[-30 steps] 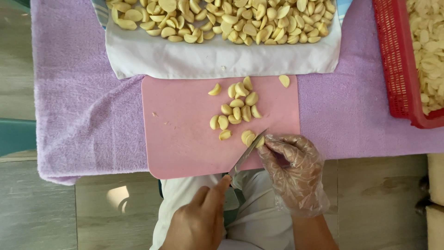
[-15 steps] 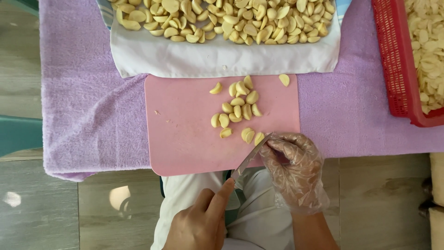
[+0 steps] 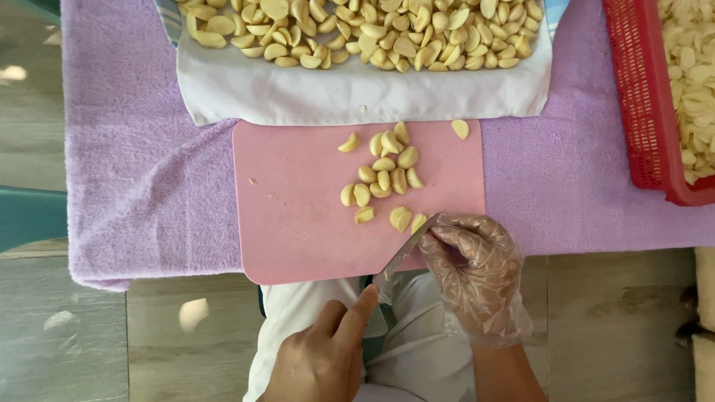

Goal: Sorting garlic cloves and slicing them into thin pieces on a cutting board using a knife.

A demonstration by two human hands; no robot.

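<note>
Grey wood-look flooring shows beneath the near edge of a desk (image 3: 566,186) draped in a lilac towel (image 3: 149,171); on that towel lies a pink cutting board (image 3: 298,216).

At the board's near right corner the right hand (image 3: 473,272), inside a loose clear plastic glove, has its fingers bunched together over something small at the board's edge — what it pinches is hidden by the glove and fingers; the left hand (image 3: 320,361), bare, is clamped on the handle of a knife (image 3: 406,251), forefinger stretched along the spine, the blade slanting up to the right so that its tip meets the gloved fingertips.

Just beyond the tip sit a few peeled garlic cloves (image 3: 383,179) in a loose cluster near the board's middle, some touching, some apart; one lone clove (image 3: 460,129) lies at the far right corner of the board; a few tiny scraps dot the board's left part.

Beyond the board, touching its far edge, a white cloth (image 3: 357,97) carries a big heap of peeled cloves (image 3: 357,30); to the right, well apart from the hands, a red plastic basket (image 3: 633,97) holds paler pieces — cut slices, by their look; the person's white clothing (image 3: 417,335) shows below the hands.
</note>
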